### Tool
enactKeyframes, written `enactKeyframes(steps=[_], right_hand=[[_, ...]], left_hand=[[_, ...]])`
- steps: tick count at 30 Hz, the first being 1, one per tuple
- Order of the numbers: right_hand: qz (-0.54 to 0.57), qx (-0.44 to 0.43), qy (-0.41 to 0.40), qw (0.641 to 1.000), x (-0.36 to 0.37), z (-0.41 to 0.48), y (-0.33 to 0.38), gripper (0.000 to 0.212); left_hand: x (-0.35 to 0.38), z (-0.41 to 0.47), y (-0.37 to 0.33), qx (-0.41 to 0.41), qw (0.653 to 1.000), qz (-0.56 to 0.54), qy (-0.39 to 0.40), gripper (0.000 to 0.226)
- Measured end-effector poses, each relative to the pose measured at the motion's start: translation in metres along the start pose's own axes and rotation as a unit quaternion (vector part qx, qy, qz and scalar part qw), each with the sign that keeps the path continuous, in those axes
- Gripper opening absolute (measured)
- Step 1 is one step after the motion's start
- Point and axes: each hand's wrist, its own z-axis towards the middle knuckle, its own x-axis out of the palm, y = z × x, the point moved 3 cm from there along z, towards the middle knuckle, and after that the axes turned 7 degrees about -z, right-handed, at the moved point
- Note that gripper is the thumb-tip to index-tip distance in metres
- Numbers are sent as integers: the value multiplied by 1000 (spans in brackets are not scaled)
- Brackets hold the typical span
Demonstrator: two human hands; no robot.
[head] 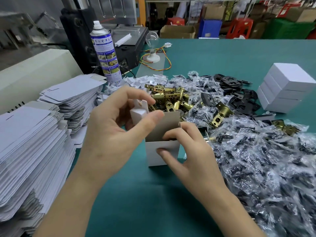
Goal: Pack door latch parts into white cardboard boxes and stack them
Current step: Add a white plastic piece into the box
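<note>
A small white cardboard box (pixel 154 156) stands upright and open on the green table. My right hand (pixel 186 151) grips its front right rim, thumb on the outer wall and fingers curled inside. Just above the box's left side, my left hand (pixel 111 132) pinches a small white plastic part (pixel 139 111) between thumb and fingers. Brass latch bodies (pixel 172 98) lie heaped right behind the box. Closed white boxes (pixel 283 88) are stacked at the far right. What is inside the open box is hidden.
Tall stacks of flat white box blanks (pixel 34 147) fill the left side. Clear bags of black screws (pixel 265 161) cover the right. Black plates (pixel 239 89), white plastic pieces (pixel 136 81), a spray can (pixel 105 52) and a bulb on wires (pixel 152 47) lie farther back.
</note>
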Motion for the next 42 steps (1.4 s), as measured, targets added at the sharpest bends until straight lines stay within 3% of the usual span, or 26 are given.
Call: enactKeyframes(steps=[4,8,14,16,20,25,30,33,36,39,42], right_hand=[[3,0,3,1000,0,0,1,24],[14,5,1,1000,0,1,0,25],[38,12,-1,999,-1,1,-3,41],[42,20,0,999,0,0,-4,45],[56,16,-4,998,1,0,-4,45],[52,26,0,998,1,1,-5,44],[53,18,-1,998,0,0,-4,44],[54,24,-2,998,0,0,-5,46],[46,23,0,999,0,-1,-5,47],[40,20,-4,999,-1,-1,-6,47],[23,21,-12,999,1,-1,-8,52]], left_hand=[[7,1,-5,16,998,53,22,9],[9,2,-8,49,985,139,86,33],[1,0,-12,104,960,245,88,55],[0,0,-14,107,950,281,82,41],[9,-1,-14,157,896,406,89,14],[16,-4,-8,170,856,475,113,18],[12,-6,-6,176,839,494,145,24],[10,-7,-5,163,840,491,165,37],[7,-6,-1,163,849,477,156,35],[0,-9,8,131,913,370,113,33],[-7,-16,34,-1,973,217,81,72]])
